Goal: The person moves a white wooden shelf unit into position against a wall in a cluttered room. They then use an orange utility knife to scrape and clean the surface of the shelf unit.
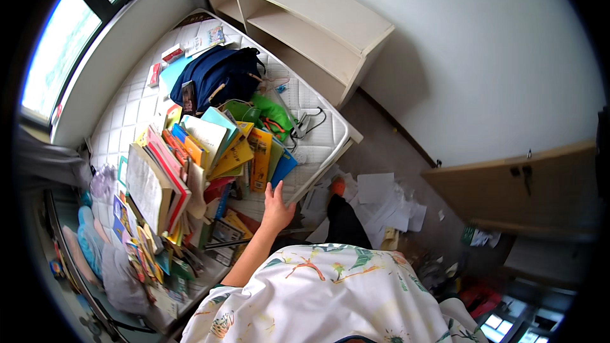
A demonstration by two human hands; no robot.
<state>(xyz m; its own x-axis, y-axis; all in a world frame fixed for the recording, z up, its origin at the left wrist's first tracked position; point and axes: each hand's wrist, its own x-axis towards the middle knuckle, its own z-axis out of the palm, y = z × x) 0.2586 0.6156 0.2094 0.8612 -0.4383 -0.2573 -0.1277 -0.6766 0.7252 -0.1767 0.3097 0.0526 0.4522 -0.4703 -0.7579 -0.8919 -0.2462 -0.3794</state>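
My left hand [277, 209] reaches over the near edge of the bed with its fingers stretched out and nothing in them. Just beyond the fingertips stands a yellow-orange book [260, 160], beside a blue book [283, 166]. Whether the fingers touch either book I cannot tell. Leftward spreads a big jumbled heap of books, with a thick book with a pale grey cover [147, 185] on top and a red-and-white book [170, 174] leaning against it. My right hand is out of view.
A navy backpack [219, 79] and a bright green bag [272, 113] lie on the white mattress [318, 143]. Behind stands a cream shelf unit [305, 22]. Loose white papers [381, 200] cover the floor near my foot. A wooden door [515, 181] is at the right.
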